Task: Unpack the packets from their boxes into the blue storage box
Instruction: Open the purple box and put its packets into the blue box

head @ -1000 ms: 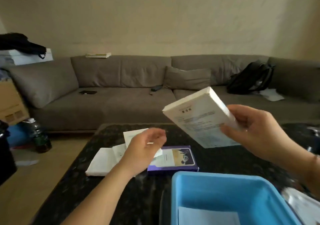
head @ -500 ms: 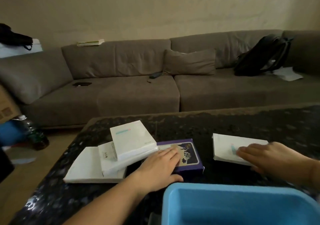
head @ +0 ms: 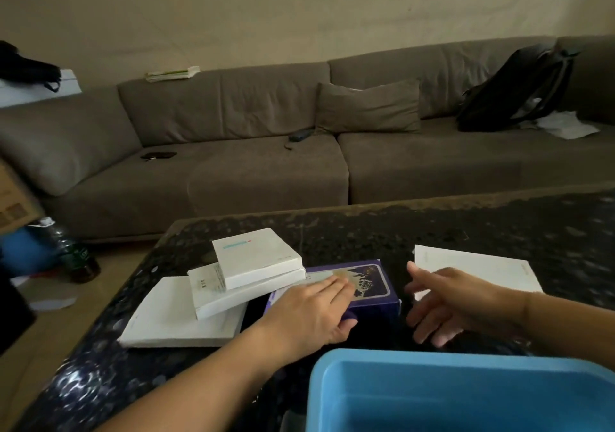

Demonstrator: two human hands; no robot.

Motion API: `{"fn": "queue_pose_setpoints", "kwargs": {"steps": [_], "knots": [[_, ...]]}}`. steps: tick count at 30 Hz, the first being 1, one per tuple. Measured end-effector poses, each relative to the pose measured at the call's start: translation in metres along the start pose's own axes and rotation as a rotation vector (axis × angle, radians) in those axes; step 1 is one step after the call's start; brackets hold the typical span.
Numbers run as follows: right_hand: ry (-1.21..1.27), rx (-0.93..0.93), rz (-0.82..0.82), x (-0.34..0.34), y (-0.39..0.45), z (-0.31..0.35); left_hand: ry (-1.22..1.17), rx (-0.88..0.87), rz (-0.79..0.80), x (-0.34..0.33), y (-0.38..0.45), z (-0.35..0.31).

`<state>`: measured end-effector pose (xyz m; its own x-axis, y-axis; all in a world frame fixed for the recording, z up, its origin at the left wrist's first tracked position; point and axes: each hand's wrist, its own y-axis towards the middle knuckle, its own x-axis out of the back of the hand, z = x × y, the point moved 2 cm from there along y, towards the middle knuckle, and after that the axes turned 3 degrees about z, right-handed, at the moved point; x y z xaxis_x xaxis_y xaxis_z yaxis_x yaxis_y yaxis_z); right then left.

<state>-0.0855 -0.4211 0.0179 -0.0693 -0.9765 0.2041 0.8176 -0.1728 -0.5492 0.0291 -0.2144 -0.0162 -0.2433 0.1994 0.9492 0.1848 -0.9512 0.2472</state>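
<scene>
A purple box [head: 372, 285] lies flat in the middle of the dark table [head: 432, 225]. My left hand [head: 309, 311] lies over its left part, fingers along the top and thumb against its near side. My right hand [head: 456, 301] hovers just right of it, fingers spread and holding nothing. Behind that hand lies a flat white box [head: 479, 265]. On the left, three white boxes are stacked: a small one [head: 256, 255] on top, a middle one [head: 213, 291], and a wide one [head: 173, 318] at the bottom. The blue storage box [head: 399, 356] sits at the near edge; its inside is mostly out of frame.
A grey sofa [head: 266, 172] runs behind the table, with a black backpack [head: 512, 88] and papers at its right end. On the floor to the left stand a plastic bottle [head: 76, 255] and a cardboard box [head: 13, 198]. The table's left edge is close to the white stack.
My right hand set the white box down on the table, let go of it and moved left toward the purple box. My left hand went to the purple box and stays there.
</scene>
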Motion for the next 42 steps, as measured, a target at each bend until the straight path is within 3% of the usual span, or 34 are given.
{"fn": "queue_pose_setpoints", "kwargs": {"steps": [4, 9, 13, 16, 20, 24, 27, 30, 35, 38, 42], "knots": [[0.253, -0.010, 0.163, -0.013, 0.005, 0.003, -0.125, -0.066, -0.067, 0.013, -0.001, -0.008], [0.232, 0.051, 0.055, 0.005, -0.011, 0.004, -0.331, -0.146, 0.006, 0.027, -0.003, -0.006], [0.176, 0.197, -0.146, 0.034, -0.059, 0.013, -0.391, 0.028, -0.056, 0.038, -0.020, 0.001], [0.206, 0.321, -0.242, 0.050, -0.111, 0.030, -0.516, 0.336, -0.150, 0.059, -0.038, 0.005], [0.286, 0.527, -0.292, 0.026, -0.187, 0.062, -0.975, 0.687, -0.417, 0.117, -0.063, -0.009], [0.295, 0.599, -0.239, -0.047, -0.239, 0.071, -1.677, 0.719, -0.460, 0.177, -0.095, -0.049], [0.411, 0.607, -0.185, -0.118, -0.253, 0.066, -1.939, 0.772, -0.677, 0.208, -0.127, -0.072], [0.511, 0.573, -0.163, -0.180, -0.248, 0.055, -1.960, 0.962, -0.928, 0.213, -0.160, -0.072], [0.491, 0.478, -0.065, -0.250, -0.237, 0.037, -1.985, 1.241, -1.160, 0.208, -0.217, -0.054], [0.386, 0.458, -0.073, -0.279, -0.228, 0.023, -1.900, 1.243, -1.224, 0.209, -0.241, -0.048], [0.051, 0.763, -0.392, -0.289, -0.222, 0.016, -1.508, 1.055, -1.277, 0.220, -0.263, -0.056]]}}
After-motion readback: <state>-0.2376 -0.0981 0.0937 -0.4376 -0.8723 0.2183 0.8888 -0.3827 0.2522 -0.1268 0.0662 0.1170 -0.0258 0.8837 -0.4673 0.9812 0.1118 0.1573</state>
